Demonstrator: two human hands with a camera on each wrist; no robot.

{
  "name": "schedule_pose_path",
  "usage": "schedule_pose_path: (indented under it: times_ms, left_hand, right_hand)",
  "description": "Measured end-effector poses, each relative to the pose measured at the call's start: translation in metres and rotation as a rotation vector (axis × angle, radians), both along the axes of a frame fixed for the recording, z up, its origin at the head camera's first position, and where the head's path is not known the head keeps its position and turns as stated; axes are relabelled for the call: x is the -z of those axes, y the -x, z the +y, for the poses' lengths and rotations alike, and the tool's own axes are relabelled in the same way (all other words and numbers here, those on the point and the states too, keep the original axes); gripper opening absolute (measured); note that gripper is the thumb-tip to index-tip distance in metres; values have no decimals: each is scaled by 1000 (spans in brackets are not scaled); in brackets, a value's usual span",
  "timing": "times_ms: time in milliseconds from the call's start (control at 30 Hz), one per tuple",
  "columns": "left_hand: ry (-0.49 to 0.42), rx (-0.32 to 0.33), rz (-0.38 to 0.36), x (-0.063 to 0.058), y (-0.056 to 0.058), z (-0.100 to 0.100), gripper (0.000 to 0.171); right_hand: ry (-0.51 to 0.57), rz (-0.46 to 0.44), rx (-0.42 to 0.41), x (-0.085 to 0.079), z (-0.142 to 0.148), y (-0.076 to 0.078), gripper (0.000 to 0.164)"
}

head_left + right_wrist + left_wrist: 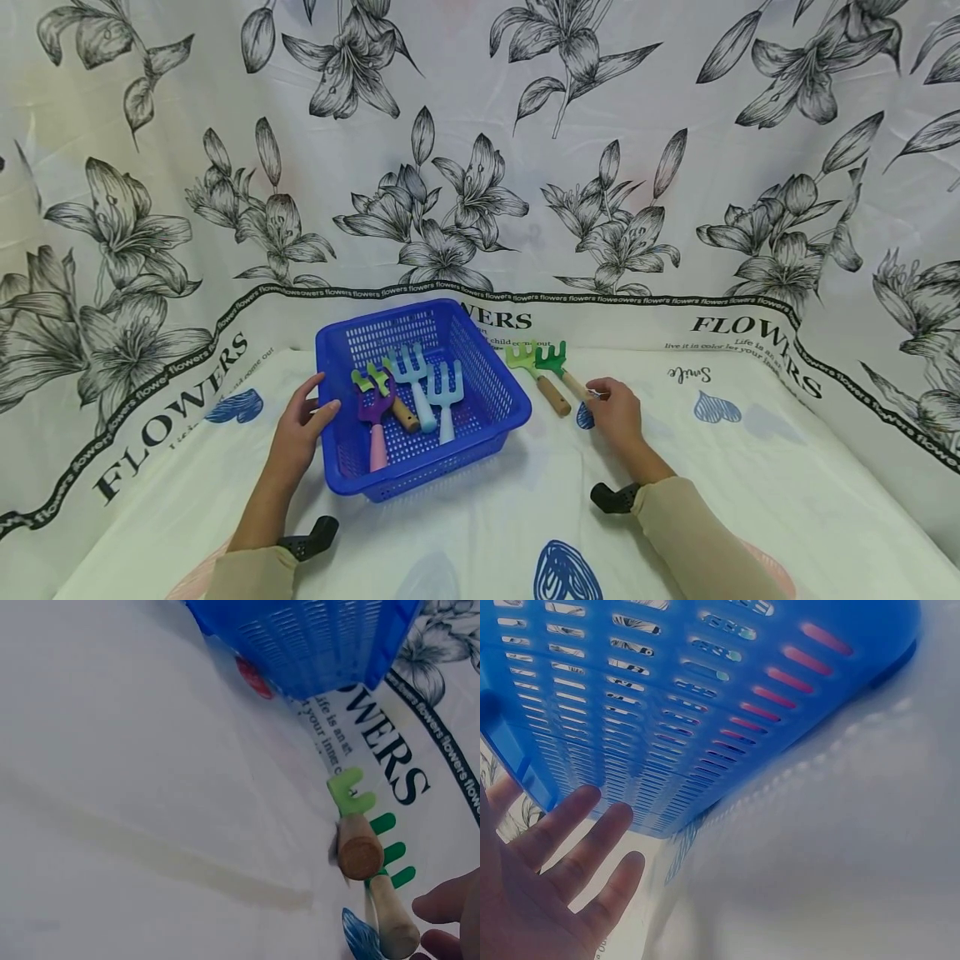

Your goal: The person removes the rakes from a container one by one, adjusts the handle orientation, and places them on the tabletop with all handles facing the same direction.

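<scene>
A blue perforated plastic basket (423,458) stands on the cloth at centre-left. Inside are two light blue hand forks (446,392), a purple hand fork with a pink handle (377,446) and a lime green one with a wooden handle (405,414). My left hand (296,433) is at the basket's left rim, thumb over the edge, fingers spread along the outer wall. Right of the basket lie a lime green hand fork (553,395) and a dark green hand fork (574,385). My right hand (618,412) is at the dark green fork's handle end, fingertips beside it in the right wrist view.
A white cloth (480,533) printed with blue hearts covers the table. Behind, a white flower-printed curtain (600,150) rises like a wall, with a dark lettered border (637,297) near its foot. Each wrist wears a black camera mount (615,498).
</scene>
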State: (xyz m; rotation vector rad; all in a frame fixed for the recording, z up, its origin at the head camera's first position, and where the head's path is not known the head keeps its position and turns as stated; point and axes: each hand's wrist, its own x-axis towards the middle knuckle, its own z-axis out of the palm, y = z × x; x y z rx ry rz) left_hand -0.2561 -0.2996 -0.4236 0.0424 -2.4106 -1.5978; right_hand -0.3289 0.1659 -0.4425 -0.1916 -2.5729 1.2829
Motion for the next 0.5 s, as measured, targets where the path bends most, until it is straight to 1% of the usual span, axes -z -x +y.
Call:
schedule_pose_path:
  times_ms: [133, 267, 500]
  left_hand:
    - [-4, 0, -2, 1, 1, -1, 72]
    - [0, 0, -4, 0, -1, 0, 72]
    - [11, -7, 14, -3, -4, 2, 72]
  right_hand:
    - [6, 21, 0, -7, -4, -2, 24]
    - [39, 42, -15, -15, -11, -4, 23]
    - [85, 93, -57, -34, -31, -12, 25]
